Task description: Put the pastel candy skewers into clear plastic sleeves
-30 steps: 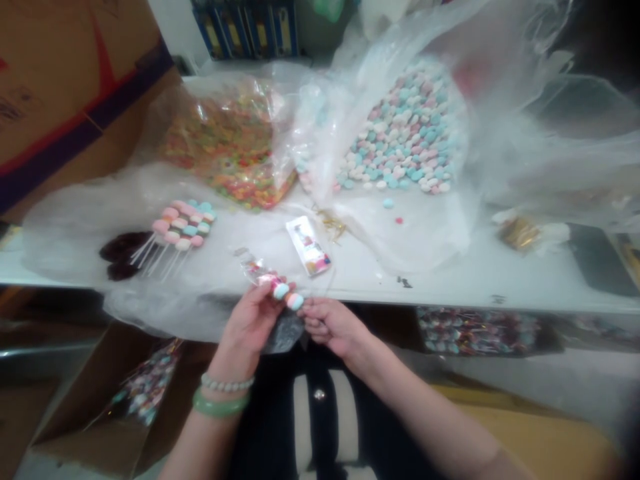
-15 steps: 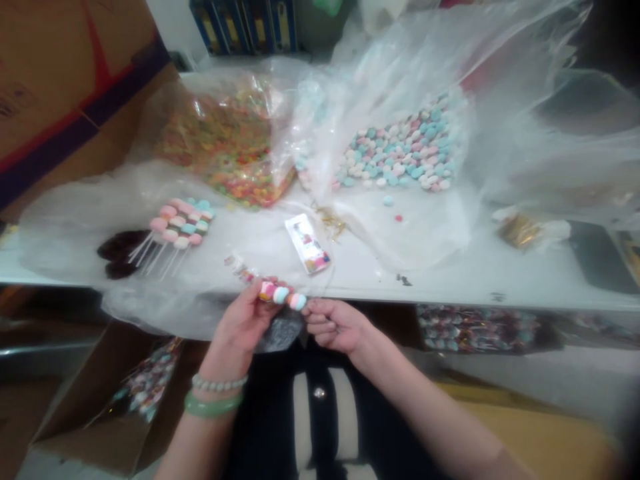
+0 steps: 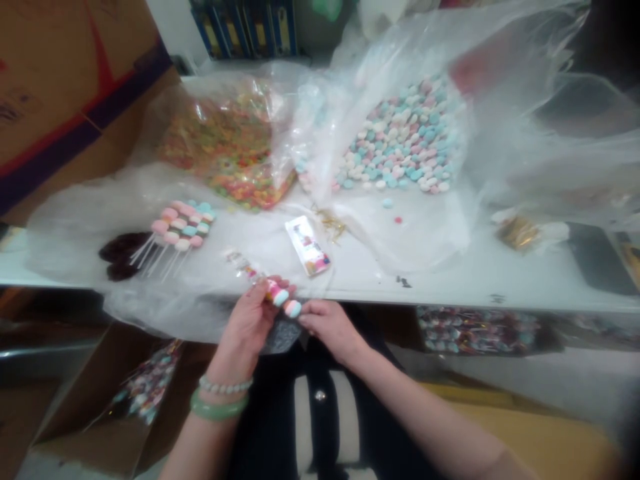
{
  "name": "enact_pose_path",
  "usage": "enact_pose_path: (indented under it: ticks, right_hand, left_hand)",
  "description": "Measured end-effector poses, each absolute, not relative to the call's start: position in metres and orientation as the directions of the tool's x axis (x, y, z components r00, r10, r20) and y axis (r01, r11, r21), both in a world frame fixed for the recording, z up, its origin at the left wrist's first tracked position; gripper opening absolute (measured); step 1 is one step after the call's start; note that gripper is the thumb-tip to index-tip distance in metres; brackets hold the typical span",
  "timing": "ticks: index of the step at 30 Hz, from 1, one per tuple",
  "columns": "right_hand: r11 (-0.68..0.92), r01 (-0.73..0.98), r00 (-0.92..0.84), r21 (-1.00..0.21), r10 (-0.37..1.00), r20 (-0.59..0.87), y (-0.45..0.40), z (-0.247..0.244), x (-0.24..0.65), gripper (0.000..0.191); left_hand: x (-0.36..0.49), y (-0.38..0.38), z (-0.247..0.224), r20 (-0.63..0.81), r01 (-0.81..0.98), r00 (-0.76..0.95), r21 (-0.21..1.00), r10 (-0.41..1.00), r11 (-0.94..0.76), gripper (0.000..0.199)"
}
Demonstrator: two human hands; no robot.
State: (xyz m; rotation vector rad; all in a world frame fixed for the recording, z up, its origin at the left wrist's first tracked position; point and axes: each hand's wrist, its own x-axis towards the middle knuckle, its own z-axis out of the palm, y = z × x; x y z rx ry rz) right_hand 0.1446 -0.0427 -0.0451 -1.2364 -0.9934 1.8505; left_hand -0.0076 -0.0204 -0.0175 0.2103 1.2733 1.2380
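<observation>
My left hand [image 3: 254, 313] is closed around a marshmallow skewer [image 3: 280, 297] with pink, white and pale blue pieces. A clear printed wrapper [image 3: 240, 263] stretches up and left from its fingers. The skewer slants down to the right at the table's front edge. At its lower end, the fingers of my right hand [image 3: 327, 325] are pinched together against the last marshmallow; the stick there is hidden. Just beyond the hands lies a white printed packet of labels or cards [image 3: 307, 245]. Several finished marshmallow skewers [image 3: 183, 225] with white sticks lie to the left.
Behind are a bag of orange-green gummies [image 3: 225, 147] and an open bag of pastel marshmallows [image 3: 405, 140]. Gold twist ties [image 3: 330, 225] lie mid-table, with a gold bundle [image 3: 520, 232] at right. A large carton [image 3: 65, 87] stands left; an open box [image 3: 100, 413] of skewers is below.
My left hand has shifted slightly right, and the skewer now tilts more steeply downward. My right hand has moved a little left, its fingers still at the skewer's lower end.
</observation>
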Motion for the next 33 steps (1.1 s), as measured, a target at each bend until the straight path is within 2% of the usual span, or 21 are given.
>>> enact_pose_path:
  ticks: [2, 4, 7, 9, 10, 11, 13, 15, 17, 19, 22, 27, 30, 33]
  right_hand:
    - [-0.203, 0.089, -0.239, -0.975, 0.946, -0.219, -0.046, -0.047, 0.144, 0.013]
    - [0.05, 0.282, -0.229, -0.958, 0.973, -0.017, -0.05, -0.05, 0.144, 0.016]
    - [0.329, 0.526, -0.287, -0.784, 0.937, 0.201, -0.057, -0.054, 0.145, 0.022]
    - [0.406, 0.63, -0.315, -0.662, 0.913, 0.261, -0.06, -0.054, 0.144, 0.026]
    - [0.412, 0.649, -0.316, -0.639, 0.911, 0.266, -0.061, -0.054, 0.143, 0.027]
    - [0.398, 0.644, -0.307, -0.653, 0.917, 0.256, -0.06, -0.053, 0.141, 0.027]
    - [0.298, 0.56, -0.254, -0.773, 0.95, 0.182, -0.058, -0.051, 0.138, 0.024]
    - [0.107, 0.363, -0.188, -0.926, 0.981, 0.04, -0.053, -0.048, 0.137, 0.018]
    - [-0.122, 0.095, -0.185, -0.988, 0.973, -0.138, -0.048, -0.044, 0.136, 0.012]
    - [-0.319, -0.132, -0.244, -0.938, 0.928, -0.282, -0.044, -0.039, 0.138, 0.011]
    - [-0.486, -0.278, -0.312, -0.829, 0.862, -0.4, -0.041, -0.035, 0.141, 0.014]
    - [-0.597, -0.309, -0.364, -0.741, 0.793, -0.488, -0.039, -0.036, 0.143, 0.017]
    - [-0.635, -0.32, -0.377, -0.703, 0.766, -0.521, -0.036, -0.039, 0.145, 0.02]
    - [-0.623, -0.313, -0.341, -0.717, 0.778, -0.528, -0.034, -0.041, 0.148, 0.02]
  left_hand:
    - [-0.007, -0.021, -0.014, -0.586, -0.581, -0.194, 0.715, 0.787, 0.389, 0.014]
    - [-0.006, -0.022, -0.013, -0.573, -0.603, -0.165, 0.703, 0.803, 0.378, 0.015]
    - [-0.005, -0.026, -0.016, -0.582, -0.63, -0.117, 0.67, 0.804, 0.393, 0.02]
    - [-0.004, -0.028, -0.021, -0.575, -0.622, -0.124, 0.68, 0.808, 0.389, 0.021]
    - [-0.003, -0.029, -0.024, -0.561, -0.609, -0.133, 0.696, 0.817, 0.379, 0.022]
    - [-0.001, -0.031, -0.026, -0.545, -0.595, -0.139, 0.713, 0.827, 0.371, 0.024]
    - [0.004, -0.032, -0.029, -0.526, -0.577, -0.137, 0.732, 0.84, 0.364, 0.027]
    - [0.009, -0.033, -0.03, -0.546, -0.579, -0.131, 0.719, 0.827, 0.384, 0.03]
    - [0.011, -0.032, -0.027, -0.602, -0.589, -0.105, 0.679, 0.791, 0.439, 0.036]
    - [0.008, -0.03, -0.023, -0.65, -0.588, -0.037, 0.629, 0.759, 0.509, 0.037]
    - [-0.005, -0.024, -0.015, -0.639, -0.606, 0.063, 0.585, 0.766, 0.539, 0.027]
    - [-0.016, -0.009, -0.009, -0.599, -0.71, -0.015, 0.57, 0.801, 0.413, 0.028]
    - [-0.013, -0.004, -0.009, -0.639, -0.709, -0.081, 0.577, 0.765, 0.407, 0.029]
    - [-0.007, -0.005, -0.01, -0.654, -0.671, -0.114, 0.606, 0.748, 0.428, 0.032]
